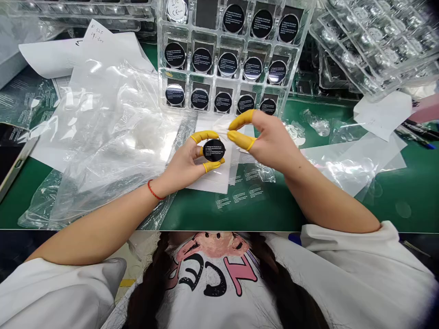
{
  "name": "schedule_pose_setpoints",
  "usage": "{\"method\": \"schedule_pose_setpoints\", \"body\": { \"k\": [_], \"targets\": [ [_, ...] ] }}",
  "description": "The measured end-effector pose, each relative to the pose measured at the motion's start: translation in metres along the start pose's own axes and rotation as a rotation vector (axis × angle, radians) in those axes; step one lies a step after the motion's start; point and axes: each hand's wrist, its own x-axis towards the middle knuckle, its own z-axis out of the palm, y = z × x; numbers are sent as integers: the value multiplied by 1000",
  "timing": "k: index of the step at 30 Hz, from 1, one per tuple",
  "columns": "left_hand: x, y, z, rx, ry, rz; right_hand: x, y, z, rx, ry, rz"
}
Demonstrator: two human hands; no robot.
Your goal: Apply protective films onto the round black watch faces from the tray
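Yellow finger covers sit on the fingertips of both hands. My left hand [192, 160] grips a round black watch face [214, 150] by its rim, with small white print facing up. Just above it, my right hand [262, 137] pinches a crumpled white cloth [222, 128] between thumb and forefinger. The cloth is close to the upper edge of the watch face; whether they touch I cannot tell. Beyond the hands stands a clear plastic tray [222, 32] whose compartments hold several similar round watch faces. One compartment in its back row [206, 13] shows no watch face.
Clear plastic bags [113, 137] and white paper [99, 43] cover the left side of the green table [274, 205]. Printed clear film [240, 196] lies near the front edge. More stacked trays [370, 45] stand at the back right, with pens [416, 135] and loose plastic sheets nearby.
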Motion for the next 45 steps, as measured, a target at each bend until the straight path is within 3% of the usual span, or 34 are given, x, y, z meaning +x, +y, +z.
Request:
{"method": "schedule_pose_setpoints", "body": {
  "k": [4, 7, 11, 14, 17, 19, 21, 24, 27, 33, 41, 45],
  "targets": [
    [0, 1, 0, -48, 12, -56, -13, 26, -20, -428, -91, 154],
    [2, 5, 1, -66, 13, -88, -22, 48, -19, -640, -172, 238],
    [3, 7, 2, -80, 34, -87, -23, 62, -13, -584, -173, 247],
    [2, 7, 0, -75, 48, -84, -18, 63, -24, -473, -222, 325],
    [0, 4, -1, -43, 54, -60, -16, 53, -37, -371, -45, 360],
    [0, 2, 0, -27, 58, -48, -19, 38, -34, -266, 155, 276],
    [0, 1, 1, -35, 52, -41, -24, 19, -19, -141, 244, 73],
    [-1, 1, 3, -76, 21, -37, -31, -3, 14, -124, 225, -286],
    [-1, 1, 2, -62, -14, -3, -31, -8, 40, -286, 212, -463],
    [-3, -6, -1, -5, -40, 17, -14, 12, 52, -427, 287, -414],
    [-1, 4, 1, -20, -10, -114, -8, 15, 26, -276, 196, -419],
    [1, 9, 2, -84, -19, -122, -19, 11, 24, -413, 198, -510]
  ]
}}
